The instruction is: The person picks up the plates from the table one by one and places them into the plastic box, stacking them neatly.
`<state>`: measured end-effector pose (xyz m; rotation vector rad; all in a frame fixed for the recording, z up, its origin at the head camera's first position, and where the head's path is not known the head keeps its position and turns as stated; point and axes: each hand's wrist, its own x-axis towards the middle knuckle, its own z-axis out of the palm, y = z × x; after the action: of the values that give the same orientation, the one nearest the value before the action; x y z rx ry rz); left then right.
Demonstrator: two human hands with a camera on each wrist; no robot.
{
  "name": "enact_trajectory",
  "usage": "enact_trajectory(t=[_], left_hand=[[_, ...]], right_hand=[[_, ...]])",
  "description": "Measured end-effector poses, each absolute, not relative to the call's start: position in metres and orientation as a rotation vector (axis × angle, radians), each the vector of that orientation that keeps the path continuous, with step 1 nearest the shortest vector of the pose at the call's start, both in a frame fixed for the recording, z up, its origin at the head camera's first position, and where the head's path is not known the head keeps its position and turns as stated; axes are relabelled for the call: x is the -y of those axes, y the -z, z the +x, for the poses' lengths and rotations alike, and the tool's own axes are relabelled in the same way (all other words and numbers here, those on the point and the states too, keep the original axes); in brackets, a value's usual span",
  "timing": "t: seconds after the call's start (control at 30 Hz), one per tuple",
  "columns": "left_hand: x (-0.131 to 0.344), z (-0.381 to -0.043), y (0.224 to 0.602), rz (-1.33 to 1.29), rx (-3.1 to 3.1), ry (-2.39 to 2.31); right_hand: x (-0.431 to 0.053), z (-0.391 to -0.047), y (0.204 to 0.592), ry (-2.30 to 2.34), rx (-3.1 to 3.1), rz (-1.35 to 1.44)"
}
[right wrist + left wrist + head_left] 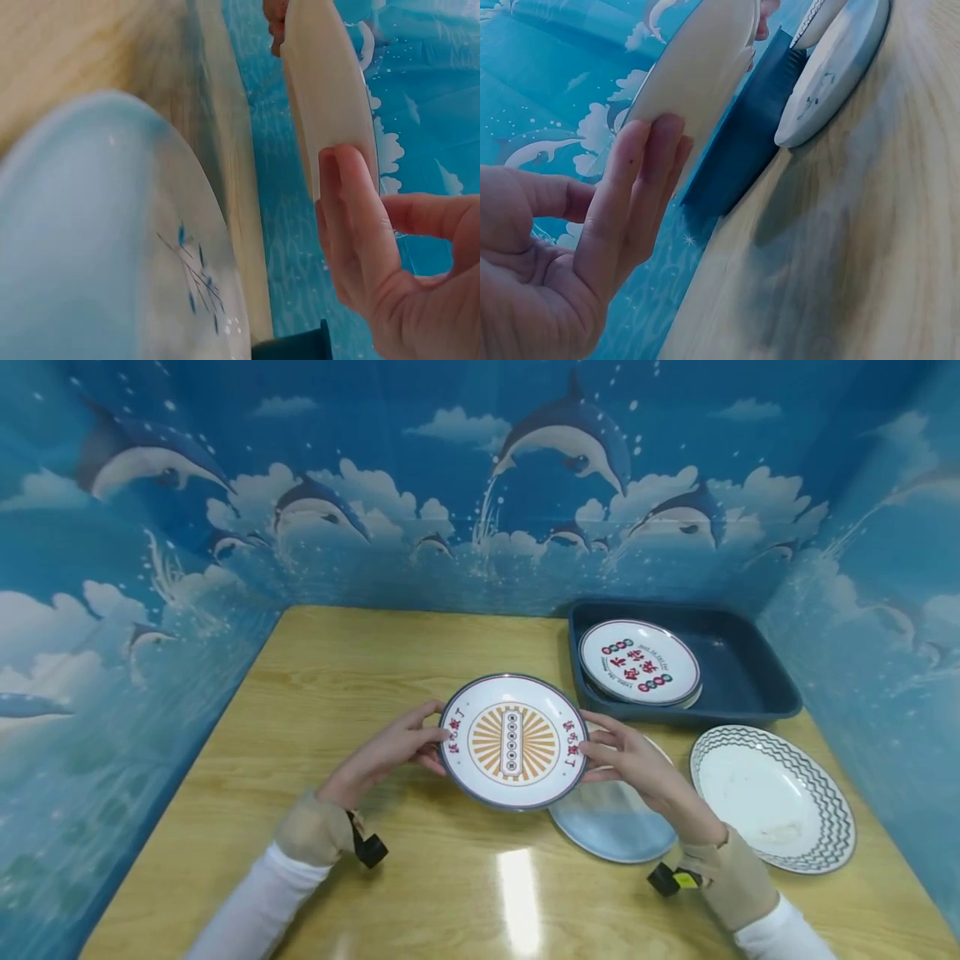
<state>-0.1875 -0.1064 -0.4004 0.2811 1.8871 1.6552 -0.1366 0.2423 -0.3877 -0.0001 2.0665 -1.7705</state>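
Both hands hold up a round white plate [513,743] with a dark rim, an orange sunburst in the middle and red characters at its sides. My left hand [397,742] pinches its left edge, thumb on the upper face. At the opposite edge, my right hand [630,756] grips it the same way. In the left wrist view, fingers [622,195] press on the plate's pale underside [697,75]. The right wrist view shows fingers [356,217] under the other side. Below the right hand lies a pale blue plate [615,827], partly covered.
At the back right of the wooden table [360,668] stands a dark blue tray [735,652]. Stacked plates with red characters [637,662] sit in its left part. An oval plate with a wavy-patterned rim [772,797] lies at the right. Dolphin-print sheets [450,485] enclose the table.
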Motion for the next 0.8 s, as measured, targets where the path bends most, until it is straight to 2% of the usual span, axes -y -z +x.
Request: enact_trajectory(t=[0.43, 0.8], left_hand=[[0.107, -0.181, 0.406, 0.356, -1.835, -1.654], [0.081, -0.182, 0.399, 0.415, -2.012, -1.678]], right_hand=[[-0.244, -0.126, 0.393, 1.855, -2.066, -0.024], [-0.25, -0.127, 0.382, 1.866, -2.178, 0.073]])
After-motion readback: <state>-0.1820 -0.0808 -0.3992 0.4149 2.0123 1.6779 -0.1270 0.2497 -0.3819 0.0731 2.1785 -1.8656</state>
